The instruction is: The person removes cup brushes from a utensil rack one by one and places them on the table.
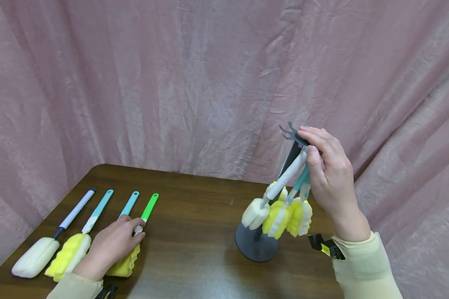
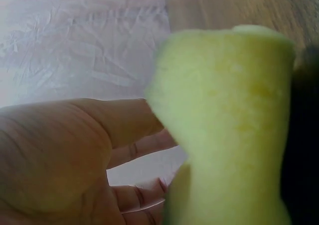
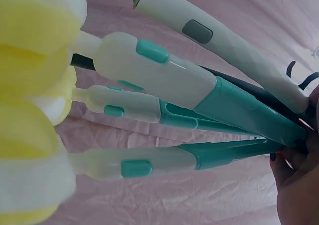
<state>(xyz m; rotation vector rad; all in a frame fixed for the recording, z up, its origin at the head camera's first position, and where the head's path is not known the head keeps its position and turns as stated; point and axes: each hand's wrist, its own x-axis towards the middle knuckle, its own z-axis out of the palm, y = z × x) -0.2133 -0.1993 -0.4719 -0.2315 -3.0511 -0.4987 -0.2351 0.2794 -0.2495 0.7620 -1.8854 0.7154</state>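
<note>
I can read no words, numbers, brands or signs anywhere. On the black wrist strap (image 1: 316, 242), lower right of the head view, I see a yellow patch (image 1: 325, 249), too small to tell whether it bears print.

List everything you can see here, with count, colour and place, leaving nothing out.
Table: one, brown, in the foreground.
Curtain: one, pink, behind the table.
Stand: one, dark grey, right half of the table.
Hanging brushes: at least four, white or white-and-teal handles, white or yellow-and-white heads, on the stand.
Loose brushes: four, handles white-and-blue, teal (two) and green, in a row at the table's left.
Wrist straps: two, black, one per wrist.
Sleeves: two, pale yellow, on both arms.
Left hand: one, bare, by the green-handled brush.
Right hand: one, bare, at the stand's top.
</note>
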